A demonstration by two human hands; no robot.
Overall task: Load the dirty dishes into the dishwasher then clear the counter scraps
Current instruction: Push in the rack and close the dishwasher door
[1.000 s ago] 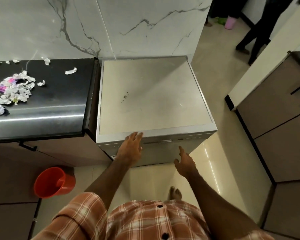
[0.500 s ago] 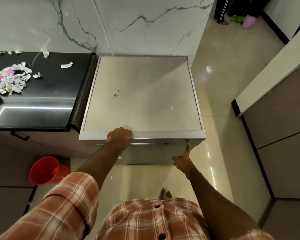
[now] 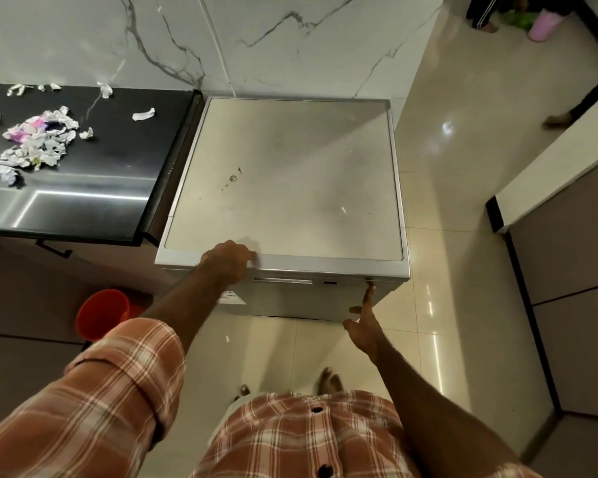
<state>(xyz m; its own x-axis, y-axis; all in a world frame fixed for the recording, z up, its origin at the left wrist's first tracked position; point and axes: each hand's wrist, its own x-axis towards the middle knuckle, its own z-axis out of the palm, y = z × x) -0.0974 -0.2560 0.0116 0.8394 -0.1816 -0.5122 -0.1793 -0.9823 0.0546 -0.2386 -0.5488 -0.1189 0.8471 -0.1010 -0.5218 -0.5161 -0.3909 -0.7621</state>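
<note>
A silver dishwasher [image 3: 283, 174] stands below me against the marble wall, its door closed. My left hand [image 3: 227, 262] curls over the front top edge, fingers wrapped on the lip above the door. My right hand [image 3: 363, 320] is lower right, index finger stretched up and touching the control strip near the front right corner. Torn paper scraps [image 3: 37, 143] lie in a heap on the black counter [image 3: 118, 167] to the left, with a few loose bits around them. No dishes are in view.
An orange bucket [image 3: 101, 317] sits on the floor under the counter. Brown cabinets [image 3: 573, 305] line the right side. Another person's legs and a pink cup [image 3: 544, 24] are at the far top right. Glossy tiled floor surrounds my bare feet.
My left hand went from flat on the front edge to curled over it. My right index finger rose and now touches the control strip.
</note>
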